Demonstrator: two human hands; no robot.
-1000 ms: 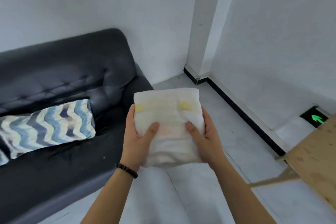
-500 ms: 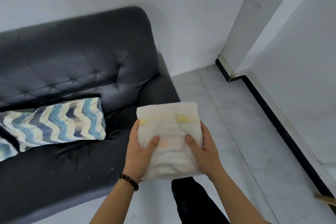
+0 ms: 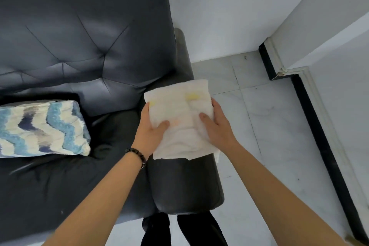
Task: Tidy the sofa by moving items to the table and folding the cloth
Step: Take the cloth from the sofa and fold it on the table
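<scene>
Over the sofa's right armrest (image 3: 185, 183), a folded white cloth (image 3: 180, 120) is held flat between a person's two hands; the left hand (image 3: 148, 132) and right hand (image 3: 216, 126) each clasp an edge, thumbs on top, fingers beneath; whether the cloth touches the armrest cannot be told; setting it down level and releasing both sides together would likely keep the folds; a zigzag cushion (image 3: 42, 129) lies on the seat (image 3: 60, 185).

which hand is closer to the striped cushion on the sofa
Left. The left hand grips the folded cloth on the edge facing the cushion; the right hand holds the far edge.
</scene>
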